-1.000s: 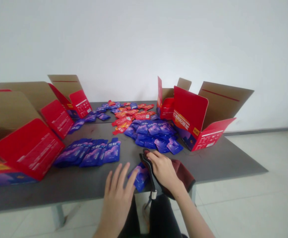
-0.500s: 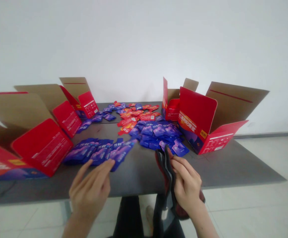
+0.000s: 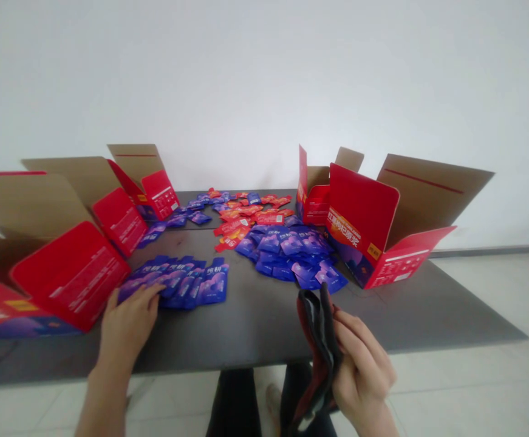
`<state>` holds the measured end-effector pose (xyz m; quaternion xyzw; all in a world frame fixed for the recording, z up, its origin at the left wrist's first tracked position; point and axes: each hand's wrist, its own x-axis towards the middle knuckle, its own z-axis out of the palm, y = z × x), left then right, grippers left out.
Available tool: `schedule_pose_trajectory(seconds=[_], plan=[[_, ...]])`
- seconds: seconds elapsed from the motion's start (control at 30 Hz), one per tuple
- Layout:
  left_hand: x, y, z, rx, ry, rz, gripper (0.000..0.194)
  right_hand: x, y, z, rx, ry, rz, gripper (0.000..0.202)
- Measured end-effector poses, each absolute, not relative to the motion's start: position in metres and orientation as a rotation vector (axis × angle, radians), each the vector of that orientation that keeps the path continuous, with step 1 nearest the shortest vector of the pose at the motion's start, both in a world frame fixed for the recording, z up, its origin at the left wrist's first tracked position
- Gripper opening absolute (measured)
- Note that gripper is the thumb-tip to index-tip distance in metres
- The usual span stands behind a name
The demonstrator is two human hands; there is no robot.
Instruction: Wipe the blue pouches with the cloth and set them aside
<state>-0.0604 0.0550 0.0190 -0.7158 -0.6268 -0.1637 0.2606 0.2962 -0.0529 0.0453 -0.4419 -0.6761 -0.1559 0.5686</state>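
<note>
Your flat dark-grey table (image 3: 255, 334) fronts a white wall (image 3: 255, 91). Open red cardboard boxes (image 3: 68, 273) crowd your left hand (image 3: 130, 328), its fingers on fanned blue-purple sachets (image 3: 212, 284); whether they grip, you can't tell. Those sachets' narrow tops point away from you. Orange sachets (image 3: 232, 233), heaped blue sachets (image 3: 286, 243) and more red boxes (image 3: 364, 212) lie beyond. A maroon, black-edged fabric pouch (image 3: 322, 358), lengthwise away from you, is clasped in your right hand (image 3: 362, 358).

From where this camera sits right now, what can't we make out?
All in the head view:
Left hand: whether it grips or only touches blue sachets; its own back hides this.
Dark red pouch in the right hand: contents, hidden by its sides.
Nearest left box: left part, cut off by the picture's left edge.
Right front box: floor inside, hidden by its front; side print too small.
</note>
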Motion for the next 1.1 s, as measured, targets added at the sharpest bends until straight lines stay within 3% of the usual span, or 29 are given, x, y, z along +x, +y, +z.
schedule_pose_trajectory(seconds=[0.57,0.87,1.1], plan=[[-0.055,0.036,0.031,-1.866,-1.933,-0.091,0.045,0.294,-0.059,0.048,-1.064,-1.45,-0.305,0.029],[-0.049,0.038,0.033,-1.893,-1.896,-0.239,0.037,0.295,-0.06,0.052,-1.125,-1.461,-0.279,0.025],[-0.055,0.04,0.025,-1.843,-2.061,-0.295,0.045,0.294,-0.062,0.058,-1.195,-1.415,-0.285,0.02]])
